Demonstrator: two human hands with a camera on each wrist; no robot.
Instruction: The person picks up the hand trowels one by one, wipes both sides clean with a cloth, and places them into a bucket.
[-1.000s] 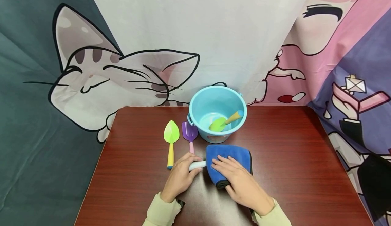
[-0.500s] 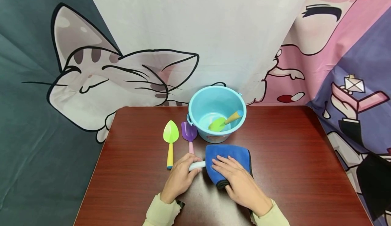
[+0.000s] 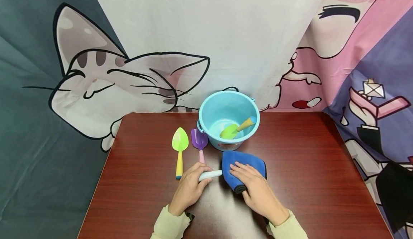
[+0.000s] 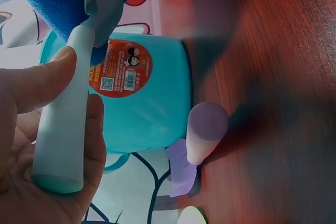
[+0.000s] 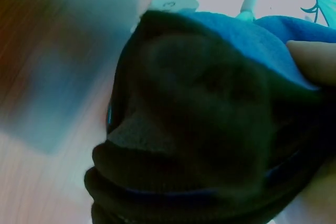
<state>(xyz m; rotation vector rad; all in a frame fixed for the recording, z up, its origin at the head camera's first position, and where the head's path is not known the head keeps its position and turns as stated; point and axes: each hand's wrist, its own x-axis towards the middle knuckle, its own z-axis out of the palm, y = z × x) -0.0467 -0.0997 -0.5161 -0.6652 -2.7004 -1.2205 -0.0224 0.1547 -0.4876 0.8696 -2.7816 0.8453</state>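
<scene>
My left hand (image 3: 188, 188) grips the pale handle (image 3: 210, 175) of a toy shovel, thumb along its top in the left wrist view. Part of the shovel's light blue-grey blade (image 4: 107, 3) shows there, with the rest hidden in a folded blue cloth (image 3: 237, 163). The cloth has a dark trim and wraps over the blade. My right hand (image 3: 258, 192) holds the cloth around the blade, fingers laid across its top and thumb at the near edge. In the right wrist view the cloth's dark folded edge (image 5: 184, 124) fills most of the picture.
A light blue bucket (image 3: 226, 106) stands behind the cloth, with a green and yellow toy trowel (image 3: 246, 123) in it. Left of it, a purple and pink shovel (image 3: 200, 140) and a green trowel (image 3: 180, 140) lie on the brown table (image 3: 309, 167). A printed curtain (image 3: 258, 27) hangs behind.
My right hand and the cloth have slid slightly to the right, so more of the shovel near its handle shows. The left hand stays almost where it was.
</scene>
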